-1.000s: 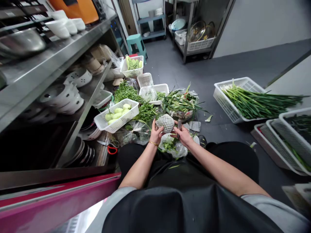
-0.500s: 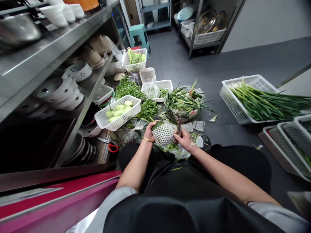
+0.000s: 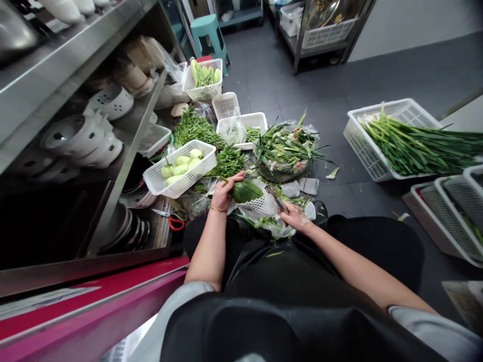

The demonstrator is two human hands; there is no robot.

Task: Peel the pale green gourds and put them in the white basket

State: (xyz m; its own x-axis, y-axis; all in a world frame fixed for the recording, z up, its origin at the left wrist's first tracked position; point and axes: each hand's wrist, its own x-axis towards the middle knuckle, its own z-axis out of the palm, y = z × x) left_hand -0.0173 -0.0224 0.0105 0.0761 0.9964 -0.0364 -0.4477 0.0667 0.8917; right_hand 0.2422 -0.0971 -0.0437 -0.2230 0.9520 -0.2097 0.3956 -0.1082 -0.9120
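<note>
My left hand is clamped on the left end of a dark green gourd, and a white foam net wraps the gourd's lower and right part. My right hand is closed round the handle of a metal peeler, whose head is just beside the gourd's right end. I cannot tell whether my right fingers also pinch the net. My hands are apart, with the gourd between them, in front of my black apron.

Just below the gourd is a clear plastic bag with green scraps. Beyond the gourd and to its right, a heap of leafy trimmings lies on the grey floor, with loose net pieces near it. Left of the gourd are a white basket of pale green vegetables and, nearer me, red-handled scissors. Leafy greens lie just beyond the gourd. Well to its right, a larger white basket holds long green stalks. Far beyond the gourd stands a teal stool.
</note>
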